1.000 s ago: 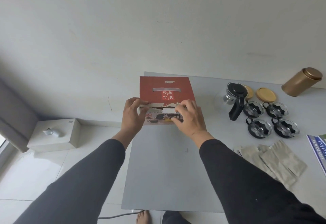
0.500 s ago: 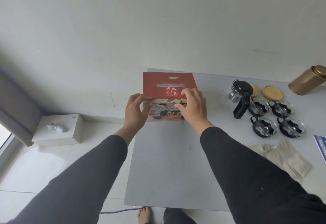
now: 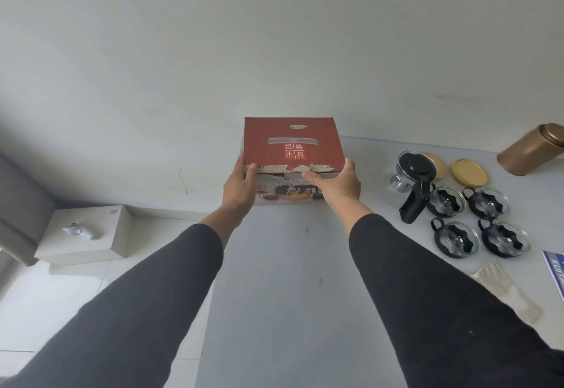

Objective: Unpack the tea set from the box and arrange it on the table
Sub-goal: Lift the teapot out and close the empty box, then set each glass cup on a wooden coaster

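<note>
Hands, left (image 3: 239, 187) and right (image 3: 338, 185), grasping closed red box (image 3: 291, 144) at near corners; keep level, clear of glass teapot (image 3: 407, 178).

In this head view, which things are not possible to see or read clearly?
- Inside of the red box: closed lid hides it.
- Fingers of the left hand and right hand: wrapped round the box's sides.
- Blue booklet: cut by the right edge.
- Gold canister: partly cut by the right edge.
- Small print on the box front: too blurred to read.
- Four glass cups: any contents unclear.
</note>
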Demonstrator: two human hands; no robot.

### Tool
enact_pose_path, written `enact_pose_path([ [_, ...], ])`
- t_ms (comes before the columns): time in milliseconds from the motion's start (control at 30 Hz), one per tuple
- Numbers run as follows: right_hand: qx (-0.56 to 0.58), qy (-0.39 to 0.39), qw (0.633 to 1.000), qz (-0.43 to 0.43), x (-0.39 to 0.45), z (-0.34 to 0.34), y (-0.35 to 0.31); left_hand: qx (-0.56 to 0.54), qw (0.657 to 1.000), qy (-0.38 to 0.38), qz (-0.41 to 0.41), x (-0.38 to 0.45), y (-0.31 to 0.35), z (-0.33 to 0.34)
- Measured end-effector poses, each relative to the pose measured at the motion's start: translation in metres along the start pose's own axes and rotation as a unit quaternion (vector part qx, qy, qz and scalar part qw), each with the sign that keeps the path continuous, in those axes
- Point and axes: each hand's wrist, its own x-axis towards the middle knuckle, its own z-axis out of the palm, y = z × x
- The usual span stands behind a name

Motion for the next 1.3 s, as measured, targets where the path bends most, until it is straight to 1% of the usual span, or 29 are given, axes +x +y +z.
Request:
enact_pose_path([
  [67, 0.004, 0.006, 1.0, -0.009, 0.017, -0.001, -0.007, 0.005, 1.0, -0.002, 0.006, 0.019, 0.009, 0.002],
  [167, 0.014, 0.008, 1.0, 0.003, 0.042, 0.001, -0.016, 0.02, 1.0, -0.006, 0.007, 0.05, 0.02, 0.006],
  [367, 0.02, 0.018, 1.0, 0.008, 0.083, 0.006, -0.023, 0.054, 0.998, -0.024, -0.008, 0.098, 0.027, 0.016],
  [600, 0.024, 0.011, 1.0, 0.002, 0.097, 0.014, -0.016, 0.041, 0.999, 0.001, -0.016, 0.105, 0.017, 0.028],
  [700, 0.031, 0.001, 0.999, 0.008, 0.099, 0.016, -0.016, 0.058, 0.998, 0.008, -0.021, 0.105, 0.016, 0.028],
  [900, -0.002, -0.03, 1.0, 0.003, 0.097, 0.012, -0.015, 0.084, 0.993, 0.027, -0.084, 0.106, 0.026, 0.027],
  [1033, -0.031, 0.014, 0.999, -0.019, 0.081, 0.006, -0.023, 0.118, 0.986, 0.037, -0.109, 0.087, 0.034, 0.022],
  [1300, -0.03, 0.083, 0.994, -0.067, 0.033, -0.038, -0.036, 0.083, 0.992, 0.081, -0.051, 0.031, 0.047, 0.048],
])
